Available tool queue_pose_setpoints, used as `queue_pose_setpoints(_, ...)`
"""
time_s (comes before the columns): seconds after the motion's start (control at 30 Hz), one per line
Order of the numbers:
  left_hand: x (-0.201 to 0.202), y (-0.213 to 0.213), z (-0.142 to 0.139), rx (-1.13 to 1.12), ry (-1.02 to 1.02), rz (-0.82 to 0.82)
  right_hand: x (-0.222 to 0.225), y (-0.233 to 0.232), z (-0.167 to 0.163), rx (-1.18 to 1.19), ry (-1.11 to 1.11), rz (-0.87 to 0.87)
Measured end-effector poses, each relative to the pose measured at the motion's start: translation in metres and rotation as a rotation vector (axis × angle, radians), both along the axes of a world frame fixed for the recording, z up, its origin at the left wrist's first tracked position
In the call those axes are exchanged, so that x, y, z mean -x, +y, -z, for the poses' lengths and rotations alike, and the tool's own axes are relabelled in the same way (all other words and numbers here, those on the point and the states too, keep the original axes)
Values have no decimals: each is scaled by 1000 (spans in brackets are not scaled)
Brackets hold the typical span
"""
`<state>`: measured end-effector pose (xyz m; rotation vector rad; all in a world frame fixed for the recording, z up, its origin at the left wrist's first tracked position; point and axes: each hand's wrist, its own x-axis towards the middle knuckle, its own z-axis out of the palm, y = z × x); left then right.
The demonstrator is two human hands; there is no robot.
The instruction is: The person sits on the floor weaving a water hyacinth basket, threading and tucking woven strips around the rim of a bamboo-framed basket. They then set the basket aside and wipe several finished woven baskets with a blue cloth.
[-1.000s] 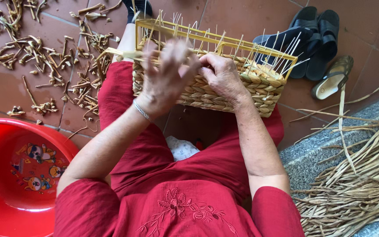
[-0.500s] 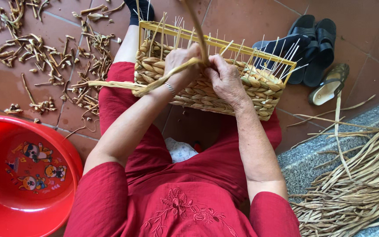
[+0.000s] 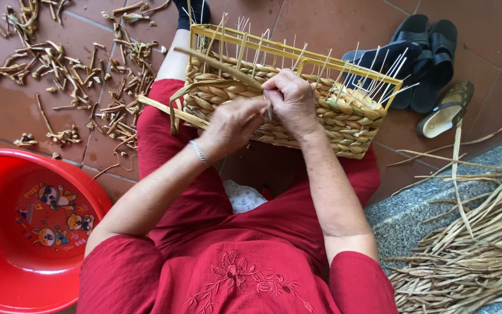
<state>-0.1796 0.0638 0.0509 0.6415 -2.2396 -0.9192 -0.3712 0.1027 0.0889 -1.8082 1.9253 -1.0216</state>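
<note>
A half-woven straw basket (image 3: 344, 119) on a yellow frame with thin upright stakes rests across my knees. My left hand (image 3: 230, 125) presses against the woven near wall and pinches a flat dried straw strand (image 3: 204, 87) that loops up and out to the left. My right hand (image 3: 291, 99) sits just beside it on the rim, fingers closed on the same strand where it passes between the stakes. The two hands touch. A silver bracelet circles my left wrist. My lap is in red cloth.
A red plastic basin (image 3: 30, 227) stands at lower left. Cut straw scraps (image 3: 76, 75) litter the tiles at upper left. A bundle of long dried straw (image 3: 477, 244) lies on a grey stone step at right. Dark sandals (image 3: 425, 58) sit behind the basket.
My left hand dropped from above the rim to the basket's near wall, pulling the strand down and left. The right hand stayed at the rim, now closed on the strand.
</note>
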Motion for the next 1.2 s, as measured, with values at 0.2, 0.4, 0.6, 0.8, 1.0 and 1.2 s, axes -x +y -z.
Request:
queue_pose_setpoints(0.2, -19, -66, -19, 542, -306, -198, 5, 4, -3, -55, -13, -26)
queue_pose_setpoints(0.4, -44, -48, -19, 369, -513, -32, -8, -5, 29, 3, 71, 185)
queue_pose_setpoints(0.6, -93, -75, -35, 124, -686, -52, -8, -3, 36, 37, 131, 230)
queue_pose_setpoints(0.8, -151, -115, -63, 628, -980, -306, -13, -4, 39, 91, 144, 262)
queue_pose_setpoints(1.0, -96, -44, -39, 424, -414, -24, -20, -14, 57, 215, 357, 189)
queue_pose_setpoints(1.2, -75, -30, -17, 369, -505, 64, -5, -19, 30, 41, 63, -62)
